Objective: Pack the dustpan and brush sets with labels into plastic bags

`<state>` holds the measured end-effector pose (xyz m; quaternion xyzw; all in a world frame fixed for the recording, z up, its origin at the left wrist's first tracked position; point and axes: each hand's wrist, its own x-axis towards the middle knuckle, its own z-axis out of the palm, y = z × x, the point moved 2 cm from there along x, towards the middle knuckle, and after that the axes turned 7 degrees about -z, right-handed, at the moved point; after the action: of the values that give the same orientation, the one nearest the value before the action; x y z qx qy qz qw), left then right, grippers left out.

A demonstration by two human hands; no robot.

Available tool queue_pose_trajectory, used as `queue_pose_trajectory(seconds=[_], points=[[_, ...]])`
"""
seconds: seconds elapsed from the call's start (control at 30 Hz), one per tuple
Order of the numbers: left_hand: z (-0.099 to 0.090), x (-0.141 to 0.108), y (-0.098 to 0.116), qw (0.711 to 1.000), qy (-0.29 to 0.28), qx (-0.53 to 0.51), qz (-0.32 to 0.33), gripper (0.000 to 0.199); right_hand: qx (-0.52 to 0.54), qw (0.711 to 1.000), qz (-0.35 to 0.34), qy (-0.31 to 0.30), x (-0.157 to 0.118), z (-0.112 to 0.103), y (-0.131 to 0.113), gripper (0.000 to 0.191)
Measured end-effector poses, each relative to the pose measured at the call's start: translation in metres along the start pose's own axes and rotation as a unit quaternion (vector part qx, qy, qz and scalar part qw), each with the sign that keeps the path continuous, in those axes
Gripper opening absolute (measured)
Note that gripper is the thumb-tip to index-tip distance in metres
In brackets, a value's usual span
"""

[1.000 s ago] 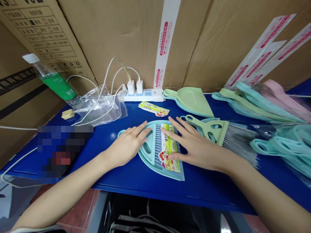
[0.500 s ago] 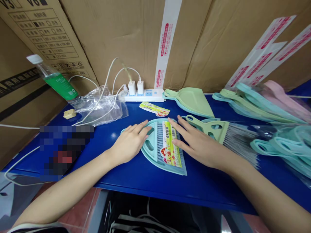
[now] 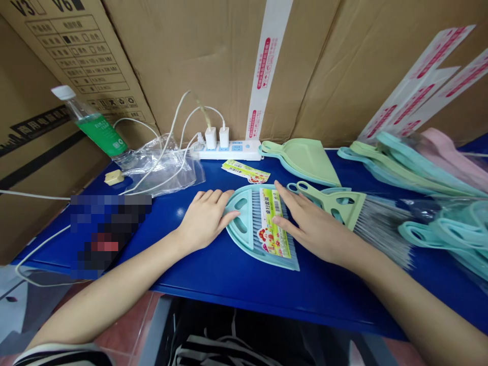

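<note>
A light-blue dustpan (image 3: 247, 246) lies on the blue table, with a matching hand brush (image 3: 244, 223) nested in it. Across the bristles sits a yellow-green printed label card (image 3: 272, 223). My left hand (image 3: 204, 218) is closed over the handle end, which it hides, its thumb reaching onto the brush head. My right hand (image 3: 310, 221) rests at the bristle side, fingers stretched out, the fingertips at the card's right edge. Just behind it lie a green brush (image 3: 348, 206) with grey bristles and a blue one partly beneath.
Stacked dustpans (image 3: 308, 157) lie at the back, near a second label card (image 3: 246, 171) and a white power strip (image 3: 244, 150). Bagged sets (image 3: 412, 162) fill the right side. At left are a green-labelled bottle (image 3: 101, 134), clear plastic (image 3: 171, 173) and cables. Cardboard boxes (image 3: 213, 61) wall the back.
My left hand has shifted slightly along the handle, now covering its end, and its thumb sits lower. The right hand stays beside the card. The whole view has shifted a little.
</note>
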<state>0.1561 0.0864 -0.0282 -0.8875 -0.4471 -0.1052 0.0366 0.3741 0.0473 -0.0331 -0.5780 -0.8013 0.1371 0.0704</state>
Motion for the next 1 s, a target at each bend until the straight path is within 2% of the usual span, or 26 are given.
queue_pose_trajectory(seconds=[0.2, 0.33, 0.43, 0.53, 0.63, 0.7, 0.77, 0.83, 0.93, 1.0], points=[[-0.002, 0.004, -0.005, 0.995, -0.071, -0.039, -0.054, 0.037, 0.117, 0.992, -0.009, 0.036, 0.001, 0.001, 0.004, 0.084], [-0.009, 0.004, -0.013, 0.988, -0.095, -0.059, -0.105, 0.038, 0.261, 0.963, -0.011, 0.066, 0.005, 0.005, 0.005, 0.092], [-0.014, 0.003, -0.019, 0.982, -0.097, -0.094, -0.134, 0.04, 0.417, 0.906, -0.024, 0.067, 0.007, 0.005, -0.001, 0.098], [-0.017, 0.004, -0.023, 0.977, -0.095, -0.115, -0.153, 0.04, 0.56, 0.827, 0.002, 0.039, 0.008, 0.005, -0.008, 0.097], [-0.016, 0.004, -0.024, 0.975, -0.096, -0.112, -0.168, 0.041, 0.651, 0.758, 0.036, 0.002, 0.008, 0.009, -0.013, 0.094], [-0.015, 0.005, -0.024, 0.978, -0.083, -0.11, -0.158, 0.042, 0.677, 0.734, 0.046, -0.01, 0.008, 0.012, -0.015, 0.097], [-0.017, 0.006, -0.024, 0.985, -0.054, -0.101, -0.133, 0.042, 0.689, 0.722, 0.055, -0.009, 0.008, 0.014, -0.015, 0.1], [-0.022, 0.008, -0.028, 0.989, -0.007, -0.056, -0.135, 0.041, 0.694, 0.716, 0.071, 0.007, 0.008, 0.014, -0.014, 0.099], [-0.033, 0.009, -0.041, 0.972, 0.06, 0.072, -0.216, 0.041, 0.69, 0.716, 0.097, 0.041, 0.008, 0.009, -0.01, 0.092], [-0.035, 0.009, -0.048, 0.958, 0.056, 0.135, -0.248, 0.042, 0.684, 0.719, 0.108, 0.06, 0.008, 0.003, -0.007, 0.091]])
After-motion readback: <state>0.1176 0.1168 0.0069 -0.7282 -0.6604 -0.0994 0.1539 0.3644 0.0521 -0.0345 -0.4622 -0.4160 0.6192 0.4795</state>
